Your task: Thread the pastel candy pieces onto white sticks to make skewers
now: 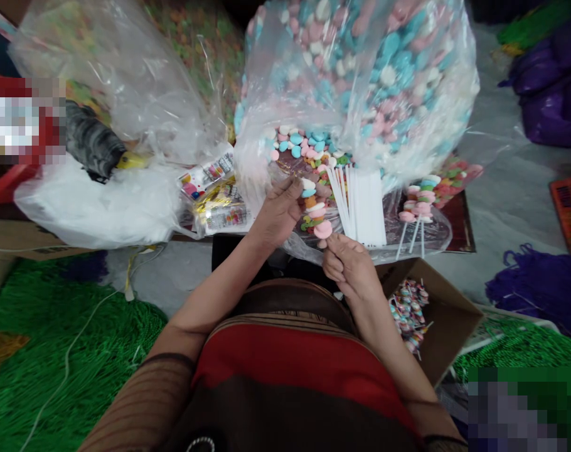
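- A white plastic bag (101,210) bulges up to the near edge of the tabletop (464,229), leaving little room there.
- Left hand (277,213): forearm angled inward over the edge, fingers pinched at the upper end of the candy skewer (317,211).
- That skewer slants between both hands, just left of the white sticks (368,207).
- Right hand (351,260): just off the near edge, knuckles curled, fingers pinching its lower end.
- Rightward, a cardboard box (459,307) sits below the edge; grey floor (514,207) separates tabletop and orange crate (570,213).

A dark red table (465,229) carries clear plastic (438,237) and bagged candies (351,69).
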The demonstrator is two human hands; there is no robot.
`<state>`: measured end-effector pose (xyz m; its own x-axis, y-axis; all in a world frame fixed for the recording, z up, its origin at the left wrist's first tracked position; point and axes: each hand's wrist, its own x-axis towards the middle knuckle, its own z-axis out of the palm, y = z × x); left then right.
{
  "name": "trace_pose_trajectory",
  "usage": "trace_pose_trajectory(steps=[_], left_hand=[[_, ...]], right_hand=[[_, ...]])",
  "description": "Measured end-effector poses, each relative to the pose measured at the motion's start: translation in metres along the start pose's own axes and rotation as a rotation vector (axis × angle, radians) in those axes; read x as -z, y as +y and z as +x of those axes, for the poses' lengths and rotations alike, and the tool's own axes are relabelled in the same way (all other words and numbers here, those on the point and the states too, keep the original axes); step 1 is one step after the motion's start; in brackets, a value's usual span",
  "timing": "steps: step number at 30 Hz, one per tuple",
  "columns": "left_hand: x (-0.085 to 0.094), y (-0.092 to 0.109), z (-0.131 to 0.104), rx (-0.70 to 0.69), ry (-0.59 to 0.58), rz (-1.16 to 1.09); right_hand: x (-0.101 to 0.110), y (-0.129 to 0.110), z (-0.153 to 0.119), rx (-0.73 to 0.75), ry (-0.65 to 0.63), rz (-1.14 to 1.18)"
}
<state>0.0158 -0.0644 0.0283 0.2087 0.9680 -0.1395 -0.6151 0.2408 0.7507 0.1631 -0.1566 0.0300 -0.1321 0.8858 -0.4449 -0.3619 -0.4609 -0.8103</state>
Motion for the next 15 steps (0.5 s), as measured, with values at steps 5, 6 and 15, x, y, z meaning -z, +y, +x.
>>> trace_pose_trajectory(steps=[5, 6, 15], left_hand=[[-0.008, 0.014, -0.004, 0.139, 0.048, -0.114], [-0.008, 0.014, -0.004, 0.133, 0.025, -0.114], [0.005, -0.017, -0.02, 0.239, -0.271, 0.19]], right_hand=[[-0.002, -0.008, 0.003, -0.131, -0.183, 0.161], [-0.003, -0.007, 0.004, -0.115, -0.172, 0.163], [-0.011, 0.001, 0.013, 0.139, 0.032, 0.064]])
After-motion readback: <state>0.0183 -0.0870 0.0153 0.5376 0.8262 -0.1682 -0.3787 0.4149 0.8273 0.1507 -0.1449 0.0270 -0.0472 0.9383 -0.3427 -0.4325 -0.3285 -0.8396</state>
